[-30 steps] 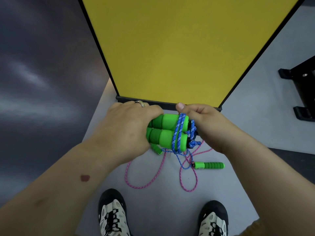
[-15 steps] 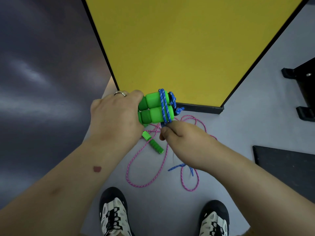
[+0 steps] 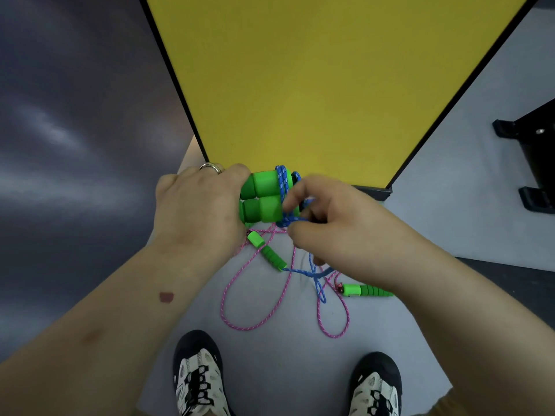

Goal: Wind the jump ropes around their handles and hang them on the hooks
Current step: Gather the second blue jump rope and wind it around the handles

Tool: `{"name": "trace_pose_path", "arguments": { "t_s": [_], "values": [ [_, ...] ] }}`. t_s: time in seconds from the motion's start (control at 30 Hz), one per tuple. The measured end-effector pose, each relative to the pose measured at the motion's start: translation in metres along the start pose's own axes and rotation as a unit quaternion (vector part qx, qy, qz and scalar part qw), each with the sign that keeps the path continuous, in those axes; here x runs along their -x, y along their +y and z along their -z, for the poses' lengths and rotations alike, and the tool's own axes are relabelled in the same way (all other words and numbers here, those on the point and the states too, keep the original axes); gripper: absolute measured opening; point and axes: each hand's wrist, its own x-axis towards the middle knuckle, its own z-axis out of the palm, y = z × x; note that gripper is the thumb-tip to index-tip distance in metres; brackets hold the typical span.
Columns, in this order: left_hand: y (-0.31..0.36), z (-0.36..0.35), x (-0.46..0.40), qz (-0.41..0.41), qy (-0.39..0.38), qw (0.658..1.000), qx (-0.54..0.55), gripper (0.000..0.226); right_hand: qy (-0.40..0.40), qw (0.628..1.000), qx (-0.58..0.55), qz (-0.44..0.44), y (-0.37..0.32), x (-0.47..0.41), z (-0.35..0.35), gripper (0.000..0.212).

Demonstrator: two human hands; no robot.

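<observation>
— Green foam, two thick handles side by side. Who holds them?

— The left hand. Its fingers are curled round the left ends of both handles and grip them together, one above the other. A ring sits on one finger of this hand.

— And the blue rope?

— It is wound in some turns round the handles, just to the right of the left hand's grip. From the turns it goes down into the right hand. This hand is just right of the handles; thumb and fingers pinch the blue rope below the wound part. The rest of the blue rope hangs under the right hand and makes a loose loop near the floor.

— Is another rope there?

— Yes, a pink rope lies on the grey floor, under both hands, in two long loops. One of its green handles is just below the left hand's grip, tilted. The other green handle lies below the right hand, almost level. If the blue loop touches the pink rope, I cannot tell.

— What stands behind the hands?

— A yellow board with a black frame, upright on the floor. At the far right is a black stand. At the bottom, two shoes, black and white.
</observation>
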Motion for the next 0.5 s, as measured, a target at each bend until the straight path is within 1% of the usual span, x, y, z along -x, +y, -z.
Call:
{"name": "trace_pose_path", "arguments": {
  "t_s": [0.07,0.13,0.27,0.37,0.5],
  "values": [
    [0.002,-0.002,0.002,-0.013,0.005,1.000,0.000,0.040,-0.023,0.996,-0.090,-0.011,0.000,-0.002,0.003,0.021],
    [0.004,-0.004,0.005,-0.032,0.003,0.999,-0.004,0.042,-0.035,0.988,-0.148,-0.007,0.000,-0.004,0.007,0.022],
    [0.007,-0.001,0.005,-0.055,-0.014,0.998,-0.002,0.046,-0.010,0.975,-0.221,0.004,0.003,-0.008,0.015,0.017],
    [0.007,0.000,0.005,-0.066,-0.026,0.997,-0.004,0.047,0.004,0.973,-0.231,0.007,0.006,-0.010,0.019,0.012],
    [0.009,0.003,0.005,-0.103,-0.043,0.994,0.002,0.041,0.028,0.983,-0.183,0.012,0.012,-0.013,0.023,0.014]
  ]
}}
